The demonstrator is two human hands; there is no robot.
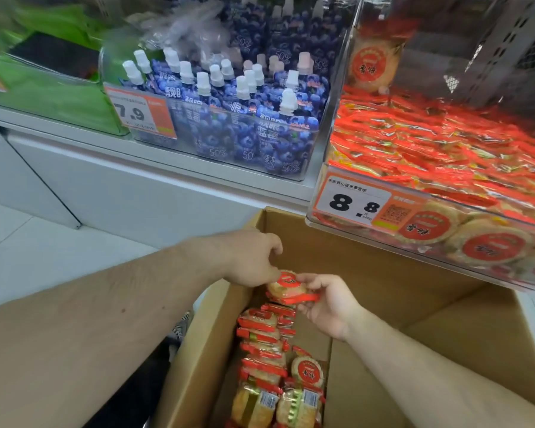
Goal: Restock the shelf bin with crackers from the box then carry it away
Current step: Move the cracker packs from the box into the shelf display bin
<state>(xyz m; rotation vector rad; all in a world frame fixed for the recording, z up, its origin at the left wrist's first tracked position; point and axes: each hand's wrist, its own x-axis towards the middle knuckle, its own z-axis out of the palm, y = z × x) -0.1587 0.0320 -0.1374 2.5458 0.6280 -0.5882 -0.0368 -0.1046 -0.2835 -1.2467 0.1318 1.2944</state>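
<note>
Being held above the cardboard box [383, 273], near its far left corner — a cracker packet [288, 288], round, pale, with a red label and red wrapper ends, lying roughly flat, long axis running left to right. Right hand [328, 304] gripping its right end with curled fingers; left hand [254, 261] pinching its top-left edge. More packets [269, 366] lining the box's left wall, open cardboard floor spreading right. Overhanging the box's far right corner — the clear shelf bin [445, 242], heaped nearly to the rim.

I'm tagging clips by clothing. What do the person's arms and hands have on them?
Nothing visible: both forearms are bare right to the frame edges, with no sleeves in view. The left hand and right hand wear no gloves, rings, watch or wristband.
</note>
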